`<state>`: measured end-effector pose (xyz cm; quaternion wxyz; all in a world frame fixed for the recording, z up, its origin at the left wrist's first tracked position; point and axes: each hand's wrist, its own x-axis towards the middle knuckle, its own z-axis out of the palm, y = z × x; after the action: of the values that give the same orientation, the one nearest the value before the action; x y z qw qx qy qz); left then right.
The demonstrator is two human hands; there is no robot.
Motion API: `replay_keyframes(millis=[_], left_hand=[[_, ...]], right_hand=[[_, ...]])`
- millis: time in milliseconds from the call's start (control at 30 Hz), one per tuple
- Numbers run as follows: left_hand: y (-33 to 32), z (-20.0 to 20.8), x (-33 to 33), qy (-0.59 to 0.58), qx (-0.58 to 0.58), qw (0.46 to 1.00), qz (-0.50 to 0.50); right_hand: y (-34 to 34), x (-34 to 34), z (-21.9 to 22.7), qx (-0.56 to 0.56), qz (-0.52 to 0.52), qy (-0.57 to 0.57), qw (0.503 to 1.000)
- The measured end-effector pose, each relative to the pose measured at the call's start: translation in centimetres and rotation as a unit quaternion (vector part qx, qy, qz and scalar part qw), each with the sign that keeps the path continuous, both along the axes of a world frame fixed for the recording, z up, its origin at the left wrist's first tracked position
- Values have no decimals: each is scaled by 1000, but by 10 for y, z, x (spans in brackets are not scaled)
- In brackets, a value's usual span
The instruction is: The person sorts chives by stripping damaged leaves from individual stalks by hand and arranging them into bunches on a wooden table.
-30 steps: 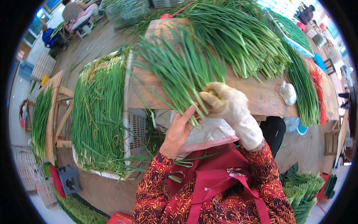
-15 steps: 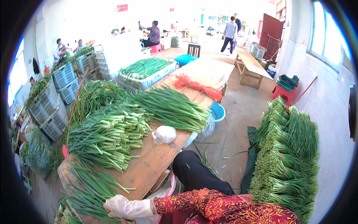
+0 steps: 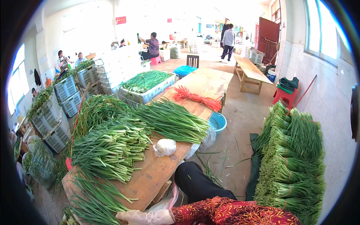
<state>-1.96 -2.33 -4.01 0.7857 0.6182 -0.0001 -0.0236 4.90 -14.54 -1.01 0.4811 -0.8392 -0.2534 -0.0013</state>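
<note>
At the lower edge, my right hand (image 3: 139, 216) wears a pale glove, its arm in a red floral sleeve reaching in from the right. It is beside a loose spread of green garlic chives (image 3: 92, 197) at the near end of the wooden table (image 3: 150, 182). The picture's edge cuts off its fingers, so its grip is hidden. My left hand is out of view. A thick heap of chives (image 3: 112, 148) lies farther up, with another pile (image 3: 172, 120) to its right. A round white lump in clear plastic (image 3: 165, 147) rests near both.
Red ties (image 3: 197, 98) lie across the table, beyond which stands a crate of greens (image 3: 148, 90). A blue basin (image 3: 217, 122) is at the table's right side. Bundled chives (image 3: 288, 161) are stacked along the right wall. Baskets (image 3: 48, 120) stand at left; several people are farther back.
The view has tilted up slightly, so the table and piles sit lower. My right hand has shifted right and down toward the lower edge; less of it shows.
</note>
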Motion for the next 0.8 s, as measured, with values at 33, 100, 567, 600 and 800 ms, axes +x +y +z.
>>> replay_keyframes(millis=[33, 100, 567, 600, 800], left_hand=[[0, 6, -2, 1, 0, 1000, 6], [14, -7, -3, 5, 0, 1000, 14], [1, 18, 22, 156, -269, 949, 54], [4, 6, 21, 144, -300, 943, 24], [17, 18, 3, 152, -329, 929, 82]], right_hand=[[2, -2, -1, 36, 10, -6, 999], [3, -4, -3, 75, 25, -10, 997], [-64, -46, 39, 48, 127, -107, 985], [-68, -53, 37, 60, 118, -128, 983], [-103, -85, 47, 341, 201, 155, 905]])
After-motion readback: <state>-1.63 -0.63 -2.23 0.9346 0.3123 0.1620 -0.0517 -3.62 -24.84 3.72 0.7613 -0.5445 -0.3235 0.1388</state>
